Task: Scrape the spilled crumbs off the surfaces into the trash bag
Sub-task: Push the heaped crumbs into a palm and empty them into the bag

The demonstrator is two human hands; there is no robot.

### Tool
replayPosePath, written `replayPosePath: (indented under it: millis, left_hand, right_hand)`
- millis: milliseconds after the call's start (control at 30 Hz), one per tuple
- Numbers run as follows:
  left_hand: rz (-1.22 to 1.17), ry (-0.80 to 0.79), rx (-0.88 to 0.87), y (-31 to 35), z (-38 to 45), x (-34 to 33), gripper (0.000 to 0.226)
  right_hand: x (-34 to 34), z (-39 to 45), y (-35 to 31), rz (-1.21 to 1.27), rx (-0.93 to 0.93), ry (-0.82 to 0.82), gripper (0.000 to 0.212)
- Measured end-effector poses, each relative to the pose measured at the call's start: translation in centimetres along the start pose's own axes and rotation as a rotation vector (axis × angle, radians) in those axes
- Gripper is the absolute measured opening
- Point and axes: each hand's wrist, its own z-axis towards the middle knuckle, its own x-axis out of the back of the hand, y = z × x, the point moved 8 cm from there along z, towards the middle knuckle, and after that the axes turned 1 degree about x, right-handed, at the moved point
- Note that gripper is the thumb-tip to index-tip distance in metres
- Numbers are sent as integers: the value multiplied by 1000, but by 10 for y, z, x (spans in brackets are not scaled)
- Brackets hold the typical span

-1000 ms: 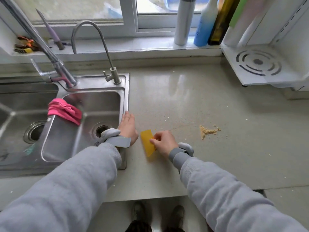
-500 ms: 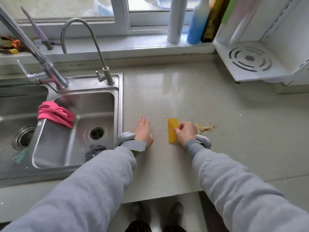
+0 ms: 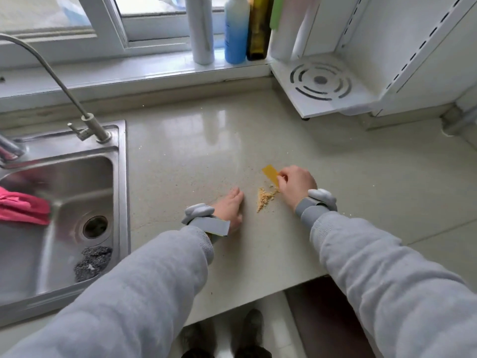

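Crumbs (image 3: 264, 198) lie heaped on the counter (image 3: 180, 161) between both hands, touching the scraper (image 3: 271, 174) that the right hand (image 3: 296, 186) pinches on edge, seemingly to push them leftward. Flat, fingers together, the left hand (image 3: 229, 208) rests nearby, likely as a stop; no bag is visible.

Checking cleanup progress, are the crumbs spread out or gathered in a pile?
Mostly gathered: the crumbs form one small heap beside the yellow scraper, with a few strays around it.

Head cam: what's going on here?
A person is cleaning crumbs off a kitchen countertop. The right hand pinches a yellow scraper at the far edge of a small crumb pile. The left hand rests flat on the counter just left of the pile. No trash bag is in view.
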Motion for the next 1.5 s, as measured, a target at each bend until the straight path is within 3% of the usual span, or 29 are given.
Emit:
replayPosePath:
  millis: [133,433,500,700,900,1133,1267,1400,1500]
  left_hand:
    - [13,-5,-26,4,6,-8,69]
    - [32,13,-46,5,3,-8,70]
    - [37,-6,-52,5,3,-7,70]
    - [54,-24,-73,5,1,-8,70]
    - [67,-20,-91,4,0,-6,71]
    - [62,-32,-116,-2,-2,-5,72]
    - [51,-31,-128,-4,-1,-7,72]
    - [-5,-18,-134,-5,1,-5,69]
    - [-79,44,-128,-8,-2,-4,68]
  right_hand:
    - [-18,17,-3,-288,163,-73,28]
    - [-35,-45,-30,-184,539,-212,22]
    - [-23,-38,-21,-186,485,-172,21]
    - [5,-34,34,-310,87,-34,32]
    - [-24,-61,-5,-210,142,-60,25]
    - [-2,-46,13,-220,-49,26,24]
    - [-21,-55,-10,-234,49,-56,25]
    - [-20,-45,-15,-202,143,-23,25]
    - [-18,-33,-20,-238,297,-54,28]
